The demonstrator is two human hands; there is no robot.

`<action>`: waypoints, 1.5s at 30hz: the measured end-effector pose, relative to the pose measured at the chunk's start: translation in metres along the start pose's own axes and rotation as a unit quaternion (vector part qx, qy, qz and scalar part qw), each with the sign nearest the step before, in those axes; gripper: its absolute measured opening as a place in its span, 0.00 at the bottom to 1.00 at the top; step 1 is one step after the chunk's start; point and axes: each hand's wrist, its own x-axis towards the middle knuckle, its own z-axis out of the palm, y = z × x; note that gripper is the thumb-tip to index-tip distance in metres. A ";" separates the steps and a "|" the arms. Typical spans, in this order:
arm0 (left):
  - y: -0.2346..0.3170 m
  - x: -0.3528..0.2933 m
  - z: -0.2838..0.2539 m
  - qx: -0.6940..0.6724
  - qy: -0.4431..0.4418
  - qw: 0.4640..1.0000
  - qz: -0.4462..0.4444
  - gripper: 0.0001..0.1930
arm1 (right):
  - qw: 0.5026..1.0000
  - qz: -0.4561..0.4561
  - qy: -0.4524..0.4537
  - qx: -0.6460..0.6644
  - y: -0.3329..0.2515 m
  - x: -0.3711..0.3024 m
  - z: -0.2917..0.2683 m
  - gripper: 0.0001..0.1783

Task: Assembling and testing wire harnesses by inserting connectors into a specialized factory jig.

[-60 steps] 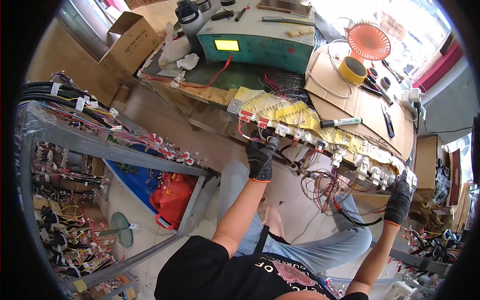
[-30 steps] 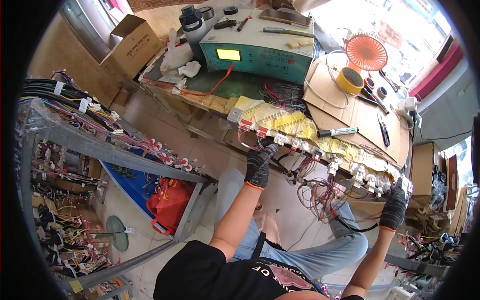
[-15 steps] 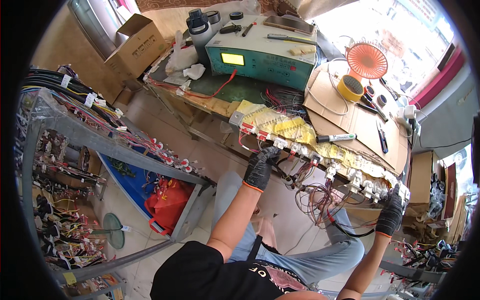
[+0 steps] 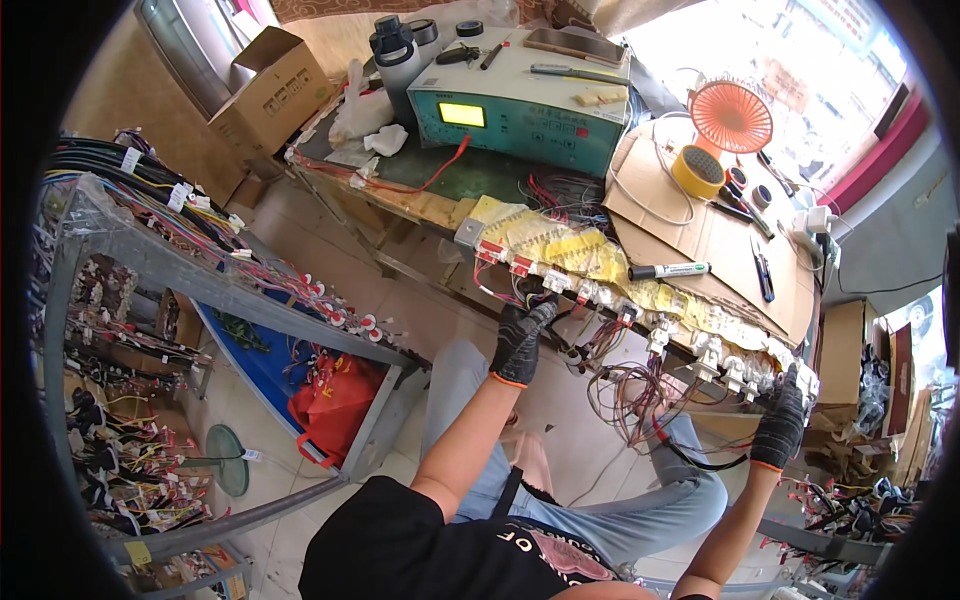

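Observation:
A row of white and red connector sockets (image 4: 706, 357) runs along the front edge of the bench. My left hand (image 4: 522, 342), in a dark grey knit glove, is closed at the left part of this row, its fingers wrapped around wires of a harness. Loops of the wire harness (image 4: 640, 395) hang below the sockets, in brown, black and other colours. At the row's right end is my right hand (image 4: 778, 430), gloved alike, with its fingers close together against a white socket; what they grip is hidden. Yellowed tape and paper (image 4: 560, 245) cover the strip behind the sockets.
A teal tester (image 4: 520, 125) with a lit screen stands on the bench, a red lead plugged in. Cardboard (image 4: 715, 240) carries a marker (image 4: 670, 270), a tape roll (image 4: 699, 172) and a cutter (image 4: 763, 272). An orange fan (image 4: 732, 118) is behind. Left, a metal rack (image 4: 230, 285) holds harnesses.
My left hand has turned slightly and its fingers have curled in more at the wires below the sockets. My right hand stays in place. The view has shifted a little.

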 end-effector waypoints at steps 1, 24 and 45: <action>-0.001 0.000 -0.001 -0.014 -0.005 1.000 0.007 0.12 | 0.998 -0.017 -0.002 -0.058 -0.002 -0.002 -0.001 0.21; 0.067 -0.023 0.022 0.747 0.087 0.571 0.330 0.11 | 0.987 -0.078 0.027 -0.140 -0.004 0.005 -0.011 0.29; 0.036 0.009 -0.023 0.652 -0.024 0.618 0.438 0.08 | 0.851 -0.059 0.093 0.513 -0.310 -0.115 0.151 0.21</action>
